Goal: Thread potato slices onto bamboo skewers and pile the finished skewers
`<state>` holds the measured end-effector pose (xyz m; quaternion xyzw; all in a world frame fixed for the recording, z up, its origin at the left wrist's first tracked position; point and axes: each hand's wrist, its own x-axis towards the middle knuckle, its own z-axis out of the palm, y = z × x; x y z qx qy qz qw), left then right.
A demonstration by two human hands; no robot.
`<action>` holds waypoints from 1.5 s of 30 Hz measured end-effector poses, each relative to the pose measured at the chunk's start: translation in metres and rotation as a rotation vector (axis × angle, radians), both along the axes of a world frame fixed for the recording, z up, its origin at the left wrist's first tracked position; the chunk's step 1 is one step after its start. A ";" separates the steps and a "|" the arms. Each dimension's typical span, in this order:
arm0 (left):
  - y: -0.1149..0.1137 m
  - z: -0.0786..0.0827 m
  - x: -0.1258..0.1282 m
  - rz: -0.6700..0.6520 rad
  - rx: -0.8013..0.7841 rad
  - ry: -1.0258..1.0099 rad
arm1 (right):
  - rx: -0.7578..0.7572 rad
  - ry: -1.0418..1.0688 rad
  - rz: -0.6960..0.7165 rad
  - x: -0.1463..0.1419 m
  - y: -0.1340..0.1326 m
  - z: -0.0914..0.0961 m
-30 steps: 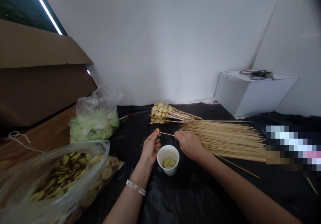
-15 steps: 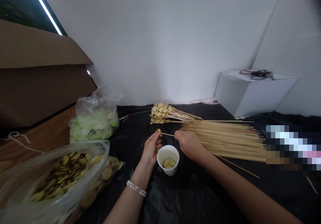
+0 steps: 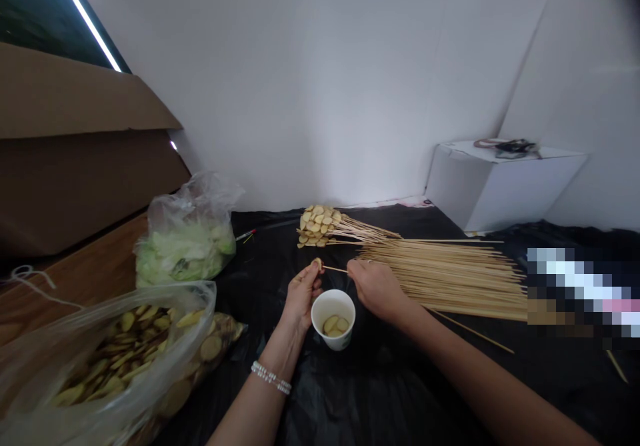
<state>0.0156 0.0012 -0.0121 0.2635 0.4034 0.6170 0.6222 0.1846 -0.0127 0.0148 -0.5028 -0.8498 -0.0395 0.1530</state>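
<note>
My left hand [image 3: 300, 294] pinches a pale potato slice [image 3: 317, 263] at its fingertips, just above the black sheet. My right hand [image 3: 376, 288] is closed on a thin bamboo skewer [image 3: 335, 269] whose tip meets that slice. Between and just below the two hands stands a white paper cup [image 3: 334, 318] with a few slices in it. Behind the hands lies a heap of finished skewers [image 3: 320, 225] loaded with slices. A large pile of bare skewers [image 3: 450, 276] lies to the right of my right hand.
A clear bag of potato slices [image 3: 115, 353] sits at the near left, a bag of green leaves [image 3: 185, 249] behind it. Cardboard [image 3: 75, 159] rises at the left. A white box [image 3: 495, 186] stands at the back right on the black sheet [image 3: 380, 379].
The hands have stayed almost in place; the left fingers have shifted slightly on the slice at the skewer tip. The view has drifted a little.
</note>
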 end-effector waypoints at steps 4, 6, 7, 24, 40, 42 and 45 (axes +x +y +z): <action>0.000 0.000 0.000 0.004 -0.015 -0.011 | -0.058 -0.051 0.016 -0.002 -0.002 0.001; 0.000 0.000 0.001 0.001 -0.025 -0.002 | -0.085 -0.070 0.009 -0.002 -0.002 0.002; 0.000 -0.001 0.001 -0.001 -0.031 0.008 | -0.086 -0.072 0.004 -0.002 -0.002 0.002; 0.000 -0.005 0.003 -0.001 -0.059 0.051 | -0.128 -0.067 0.000 -0.004 -0.005 0.003; -0.003 -0.004 0.004 -0.070 -0.085 0.077 | -0.101 0.000 0.009 -0.004 -0.004 0.000; -0.004 -0.003 0.004 -0.083 -0.096 0.077 | -0.153 0.049 0.005 -0.002 -0.001 0.000; -0.004 -0.003 0.004 -0.099 -0.093 0.070 | -0.202 0.127 0.006 0.000 0.003 -0.002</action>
